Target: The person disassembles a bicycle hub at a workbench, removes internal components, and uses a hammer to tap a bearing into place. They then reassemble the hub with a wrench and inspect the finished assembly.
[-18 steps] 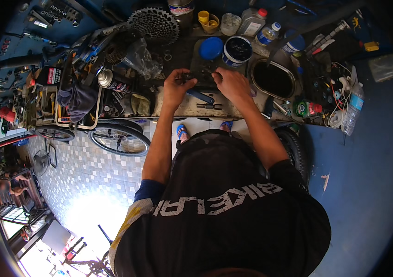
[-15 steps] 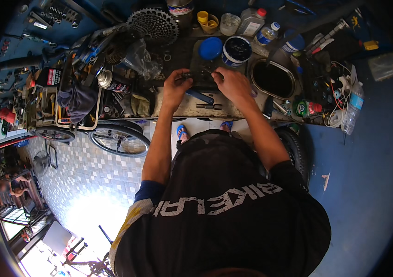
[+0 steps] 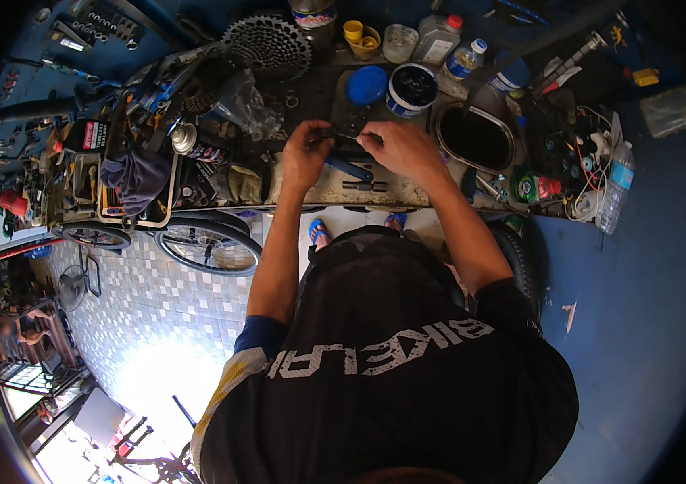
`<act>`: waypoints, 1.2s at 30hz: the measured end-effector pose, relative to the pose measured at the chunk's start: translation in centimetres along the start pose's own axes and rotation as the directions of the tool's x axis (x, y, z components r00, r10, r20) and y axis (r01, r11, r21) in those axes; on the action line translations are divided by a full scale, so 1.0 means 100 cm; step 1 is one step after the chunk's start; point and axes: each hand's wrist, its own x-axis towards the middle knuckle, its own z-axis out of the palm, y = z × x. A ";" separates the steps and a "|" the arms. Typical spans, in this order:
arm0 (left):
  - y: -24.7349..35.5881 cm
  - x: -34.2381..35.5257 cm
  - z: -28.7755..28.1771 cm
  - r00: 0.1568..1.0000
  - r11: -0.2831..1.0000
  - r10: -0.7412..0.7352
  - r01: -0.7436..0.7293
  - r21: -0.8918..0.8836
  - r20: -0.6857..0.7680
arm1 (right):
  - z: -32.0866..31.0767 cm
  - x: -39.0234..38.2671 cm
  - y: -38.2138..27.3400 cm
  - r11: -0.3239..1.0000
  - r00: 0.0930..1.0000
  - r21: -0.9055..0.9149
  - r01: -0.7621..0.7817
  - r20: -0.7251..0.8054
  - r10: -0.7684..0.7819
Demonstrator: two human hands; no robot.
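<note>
Over the workbench, my left hand point(image 3: 304, 155) is closed, thumb and fingers pinching a small dark part point(image 3: 323, 132) too small to name. My right hand point(image 3: 401, 148) pinches a thin metal rod-like tool point(image 3: 346, 136), its end pointing left and reaching the dark part; whether they touch I cannot tell. Just below the hands lies a blue-handled tool point(image 3: 349, 168) on the bench. Nearer the front edge rests a dark fork-ended tool point(image 3: 365, 185). Behind my right hand stands an open tub of dark grease point(image 3: 413, 88), with its blue lid point(image 3: 367, 85) beside it.
An oval metal basin point(image 3: 476, 139) of dark liquid sits to the right, near bottles and cables. A large cassette sprocket point(image 3: 267, 47), a plastic bag point(image 3: 248, 105) and a spray can point(image 3: 189, 140) crowd the left. Bicycle wheels point(image 3: 207, 242) stand under the bench's front edge.
My right hand has moved a little left toward my left hand, bringing the thin tool's end to the small dark part. My left hand has hardly moved.
</note>
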 end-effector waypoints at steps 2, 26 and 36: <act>-0.002 0.000 0.001 0.999 0.999 0.039 -0.039 0.022 -0.020 | 0.000 0.003 -0.001 1.000 1.000 -0.014 -0.020 0.017 0.021; 0.009 0.001 0.008 0.997 0.939 0.044 -0.065 -0.337 -0.071 | 0.010 0.001 0.007 0.998 0.982 0.025 -0.055 -0.180 0.059; 0.047 0.003 0.004 0.954 0.963 0.264 -0.269 -0.011 -0.143 | -0.028 -0.024 -0.022 0.994 0.978 -0.100 0.044 -0.199 -0.064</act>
